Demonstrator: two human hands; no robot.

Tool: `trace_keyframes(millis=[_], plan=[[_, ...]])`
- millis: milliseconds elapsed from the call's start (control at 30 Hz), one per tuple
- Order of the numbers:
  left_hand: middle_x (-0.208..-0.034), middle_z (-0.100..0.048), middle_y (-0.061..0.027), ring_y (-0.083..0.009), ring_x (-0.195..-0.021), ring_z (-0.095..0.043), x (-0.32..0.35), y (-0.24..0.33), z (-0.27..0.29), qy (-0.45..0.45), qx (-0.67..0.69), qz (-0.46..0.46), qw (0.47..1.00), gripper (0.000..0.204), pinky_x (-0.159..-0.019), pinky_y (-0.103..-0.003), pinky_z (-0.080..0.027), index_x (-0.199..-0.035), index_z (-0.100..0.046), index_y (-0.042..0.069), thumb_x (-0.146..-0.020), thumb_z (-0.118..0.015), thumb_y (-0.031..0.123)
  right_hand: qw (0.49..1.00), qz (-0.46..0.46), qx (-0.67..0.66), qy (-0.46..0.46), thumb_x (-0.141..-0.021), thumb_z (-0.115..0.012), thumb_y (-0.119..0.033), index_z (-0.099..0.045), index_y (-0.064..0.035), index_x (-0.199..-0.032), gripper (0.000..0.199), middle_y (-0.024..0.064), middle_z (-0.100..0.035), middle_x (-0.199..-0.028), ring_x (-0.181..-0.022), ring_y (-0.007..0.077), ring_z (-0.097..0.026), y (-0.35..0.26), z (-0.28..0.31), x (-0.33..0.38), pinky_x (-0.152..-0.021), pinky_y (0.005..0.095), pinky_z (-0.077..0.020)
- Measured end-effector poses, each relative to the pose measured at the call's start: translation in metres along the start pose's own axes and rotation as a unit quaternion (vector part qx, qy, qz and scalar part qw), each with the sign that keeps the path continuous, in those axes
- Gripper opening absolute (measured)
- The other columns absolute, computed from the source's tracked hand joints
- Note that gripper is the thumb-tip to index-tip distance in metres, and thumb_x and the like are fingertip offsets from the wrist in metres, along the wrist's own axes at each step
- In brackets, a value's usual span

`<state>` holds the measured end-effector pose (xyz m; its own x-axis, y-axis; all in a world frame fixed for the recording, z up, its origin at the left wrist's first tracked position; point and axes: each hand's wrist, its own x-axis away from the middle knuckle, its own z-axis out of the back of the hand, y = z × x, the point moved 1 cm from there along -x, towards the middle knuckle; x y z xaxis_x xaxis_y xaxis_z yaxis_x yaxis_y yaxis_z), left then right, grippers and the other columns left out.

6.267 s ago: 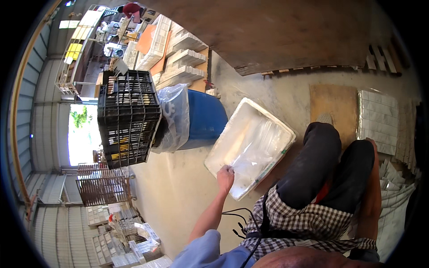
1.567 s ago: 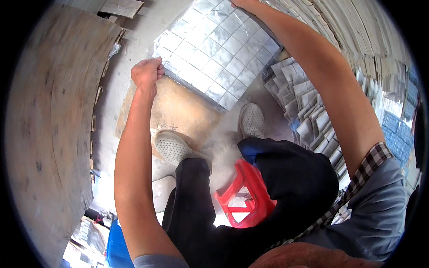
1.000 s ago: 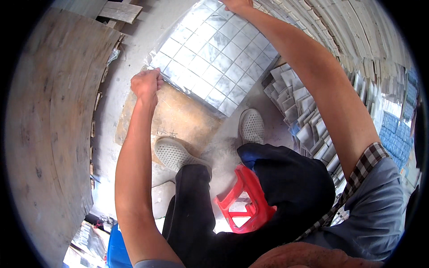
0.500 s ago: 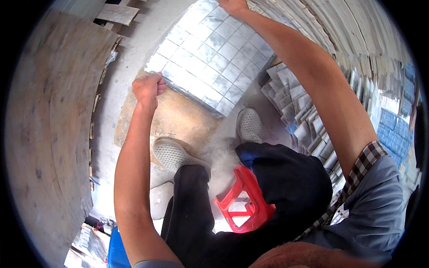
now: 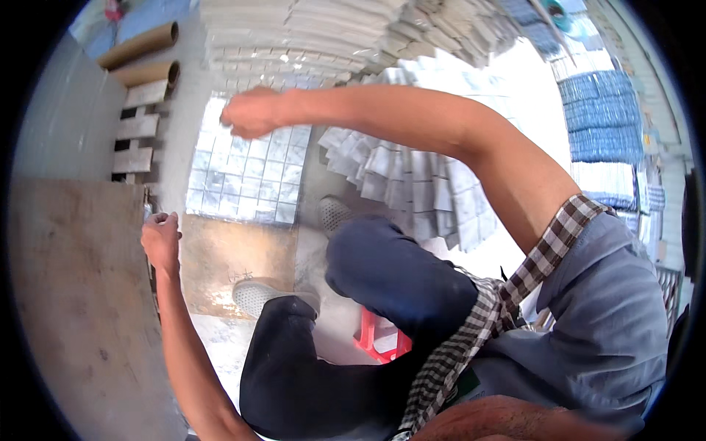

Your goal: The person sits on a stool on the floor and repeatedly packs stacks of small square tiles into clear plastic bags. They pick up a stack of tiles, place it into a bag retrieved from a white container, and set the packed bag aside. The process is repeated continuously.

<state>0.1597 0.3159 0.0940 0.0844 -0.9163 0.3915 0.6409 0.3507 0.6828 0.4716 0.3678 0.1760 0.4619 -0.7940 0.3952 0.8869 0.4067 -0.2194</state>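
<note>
1. Red plastic stool (image 5: 379, 339) shows between the dark-trousered legs, nearest the camera; the person sits low on it, so both arms can reach the floor work ahead
2. The left hand (image 5: 160, 239) is curled shut beside the near left corner of the mosaic tile sheet (image 5: 239, 180), by the edge of the big wooden board (image 5: 73, 294); whether the fingers pinch the sheet I cannot tell
3. A brown board (image 5: 237, 268) lies just under that hand's reach, a grey shoe (image 5: 268, 294) resting on its near edge
4. The sheet lies flat on the floor beyond the brown board, its near edge meeting it
5. The right hand (image 5: 254, 112) is closed over the sheet's far edge, apparently gripping it
6. Fanned tile sheets (image 5: 412, 176) crowd the right; stacked sheets (image 5: 331, 33) and cardboard tubes (image 5: 143, 55) close the far side, leaving bare floor only at the left
</note>
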Motion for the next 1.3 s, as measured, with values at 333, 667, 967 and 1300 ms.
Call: trace_keyframes(millis=[333,667,967,1300], plan=[[-0.093,-0.070,-0.0102,-0.0165,-0.078,-0.067,0.168,0.201,-0.001,-0.141,0.117,-0.055,0.982,0.033,-0.066,-0.027,-0.050,-0.110,-0.066,-0.004,-0.089,-0.067,0.021,0.836,-0.259,-0.044,0.482,-0.092,-0.065,-0.030,-0.059,-0.0032,-0.125,0.043,0.0208,-0.062,-0.122,-0.114,0.0362,-0.058,0.182,0.035,0.314,-0.098,0.0437,-0.0460],[-0.093,-0.070,-0.0126,-0.0182,-0.077,-0.067,0.185,0.190,-0.076,-0.138,0.151,0.012,0.979,0.033,-0.067,-0.028,-0.052,-0.111,-0.065,-0.006,-0.091,-0.066,0.020,0.754,-0.471,-0.375,0.261,-0.090,-0.058,-0.057,-0.068,-0.0003,-0.117,0.064,0.0179,-0.064,-0.125,-0.115,0.0256,-0.059,0.361,-0.045,0.373,-0.100,0.0339,-0.0426],[-0.091,-0.068,-0.0096,-0.0165,-0.075,-0.066,0.157,0.199,-0.111,-0.084,0.084,-0.034,0.992,0.030,-0.066,-0.028,-0.052,-0.109,-0.066,-0.005,-0.090,-0.065,0.019,0.716,-0.320,-0.528,0.325,-0.089,-0.069,-0.037,-0.070,-0.0020,-0.115,0.044,0.0062,-0.070,-0.108,-0.100,0.0138,-0.062,0.371,-0.047,0.383,-0.091,0.0269,-0.0453],[-0.090,-0.070,-0.0117,-0.0175,-0.074,-0.067,0.155,0.210,-0.112,-0.095,0.022,-0.093,0.991,0.030,-0.067,-0.029,-0.053,-0.109,-0.067,-0.005,-0.089,-0.064,0.018,0.723,-0.259,-0.540,0.344,-0.087,-0.073,-0.025,-0.068,0.0024,-0.116,0.040,0.0067,-0.070,-0.104,-0.092,0.0149,-0.065,0.352,-0.008,0.398,-0.080,0.0266,-0.0506]])
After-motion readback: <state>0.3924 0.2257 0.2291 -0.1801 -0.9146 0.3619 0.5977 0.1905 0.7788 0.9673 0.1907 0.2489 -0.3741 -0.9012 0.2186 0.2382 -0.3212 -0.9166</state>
